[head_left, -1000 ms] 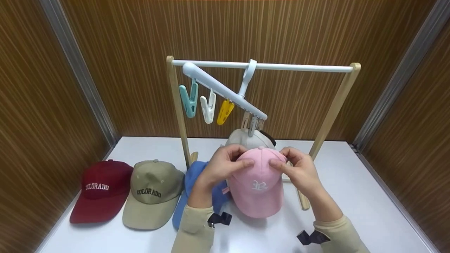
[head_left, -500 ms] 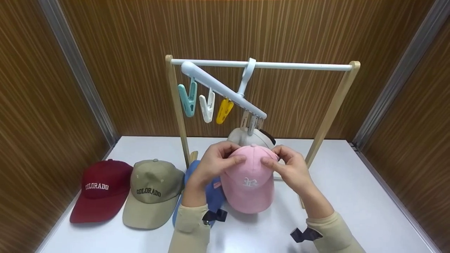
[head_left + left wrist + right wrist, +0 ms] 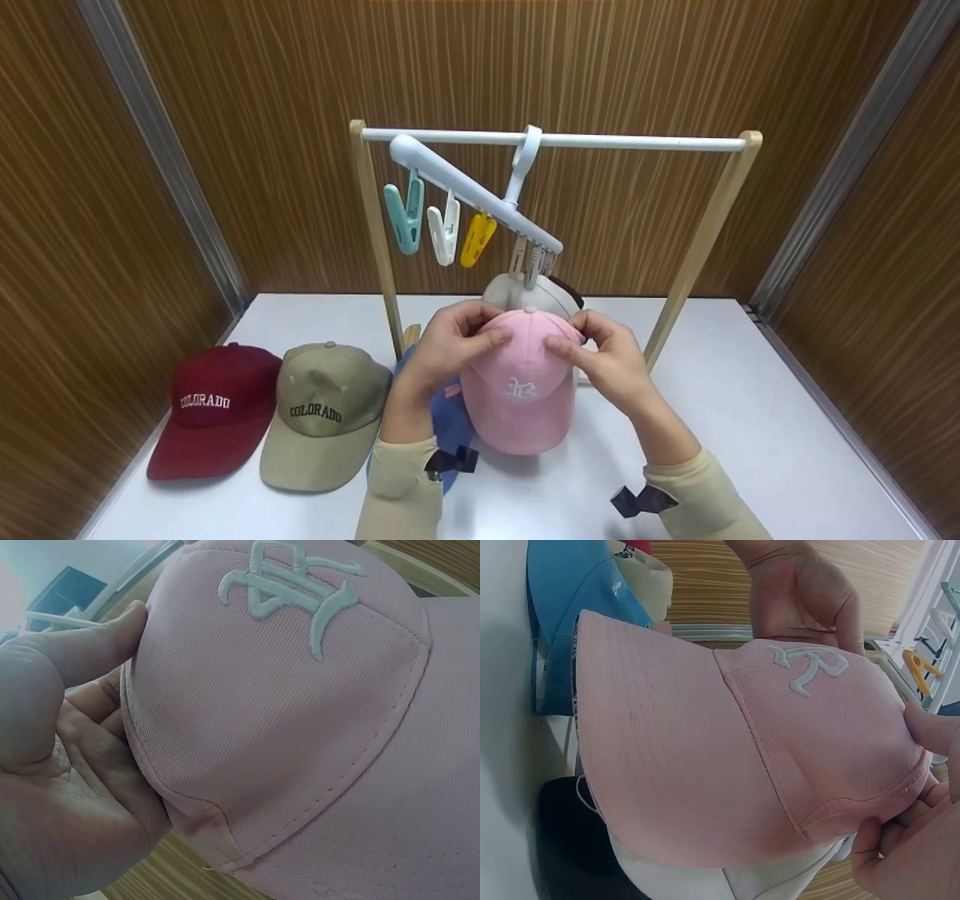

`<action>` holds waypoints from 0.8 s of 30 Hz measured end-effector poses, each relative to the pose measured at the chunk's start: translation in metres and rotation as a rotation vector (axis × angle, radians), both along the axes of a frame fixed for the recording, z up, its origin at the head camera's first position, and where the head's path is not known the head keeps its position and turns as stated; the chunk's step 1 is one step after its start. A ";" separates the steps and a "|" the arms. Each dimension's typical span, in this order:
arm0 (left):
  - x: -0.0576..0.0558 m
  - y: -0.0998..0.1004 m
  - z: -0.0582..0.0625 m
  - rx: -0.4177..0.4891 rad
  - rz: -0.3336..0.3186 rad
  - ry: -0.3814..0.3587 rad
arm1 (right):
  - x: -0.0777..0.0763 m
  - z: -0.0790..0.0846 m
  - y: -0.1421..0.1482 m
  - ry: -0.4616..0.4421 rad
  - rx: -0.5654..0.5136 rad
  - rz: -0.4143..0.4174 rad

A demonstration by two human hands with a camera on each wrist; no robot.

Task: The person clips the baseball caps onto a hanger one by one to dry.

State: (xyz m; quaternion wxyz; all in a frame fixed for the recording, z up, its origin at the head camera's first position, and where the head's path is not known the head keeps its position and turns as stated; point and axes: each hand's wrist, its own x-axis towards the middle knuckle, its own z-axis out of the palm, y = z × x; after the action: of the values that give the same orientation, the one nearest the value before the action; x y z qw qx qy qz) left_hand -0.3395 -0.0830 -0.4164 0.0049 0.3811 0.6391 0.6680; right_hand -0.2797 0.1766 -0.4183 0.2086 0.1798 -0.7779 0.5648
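A pink baseball cap (image 3: pixel 517 405) with white embroidery hangs between both hands, brim pointing down toward the table. My left hand (image 3: pixel 450 349) pinches its crown on the left, thumb on the front panel and fingers behind. On the other side my right hand (image 3: pixel 611 360) pinches the crown the same way. Behind it a white cap (image 3: pixel 551 296) hangs from clips at the low end of a pale blue clip hanger (image 3: pixel 469 184). In the right wrist view the pink cap (image 3: pixel 682 742) overlaps the white cap (image 3: pixel 750 885).
The hanger hooks on the white rod (image 3: pixel 637 142) of a wooden-legged rack. Teal (image 3: pixel 405 217), white (image 3: pixel 445 231) and yellow clips (image 3: pixel 478 240) dangle from its raised end. A red cap (image 3: pixel 217 412), a khaki cap (image 3: pixel 326 412) and a blue cap (image 3: pixel 452 427) lie at left on the white table.
Both hands have moved left with the pink cap, and slightly downward at the brim's left side it covers more of the blue cap. The grip looks the same.
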 end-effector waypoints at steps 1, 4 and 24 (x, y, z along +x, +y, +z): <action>0.000 0.000 0.000 0.000 0.006 0.001 | 0.000 0.000 -0.001 0.001 0.004 -0.003; -0.001 -0.001 0.000 0.001 0.024 0.007 | -0.001 0.002 -0.002 0.003 0.010 -0.008; -0.004 -0.001 0.000 -0.002 0.048 0.032 | -0.004 0.003 0.001 0.010 0.041 -0.013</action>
State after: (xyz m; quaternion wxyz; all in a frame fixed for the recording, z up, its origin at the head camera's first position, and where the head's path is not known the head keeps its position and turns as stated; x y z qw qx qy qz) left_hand -0.3430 -0.0845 -0.4162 -0.0209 0.3764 0.6486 0.6612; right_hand -0.2840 0.1780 -0.4153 0.2125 0.1820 -0.7893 0.5466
